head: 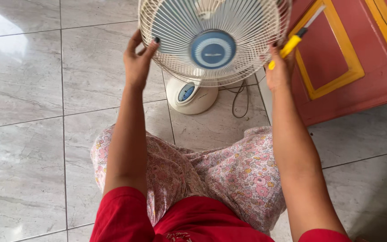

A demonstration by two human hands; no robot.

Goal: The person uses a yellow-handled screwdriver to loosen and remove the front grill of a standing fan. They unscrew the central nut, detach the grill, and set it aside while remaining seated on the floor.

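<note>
Open grey marble-tile floor (23, 89) to the left and front; red wooden door with yellow trim (359, 54) close on the right. Cream round-grilled table fan with blue hub (212, 45) upright on the floor, base (191, 95) and black cord (240, 99) beneath. Left hand (137, 60) pressed on left grille rim, fingers spread, clasping nothing. Right hand (277, 71) at right rim, clenched around yellow-handled screwdriver (294, 41).
</note>
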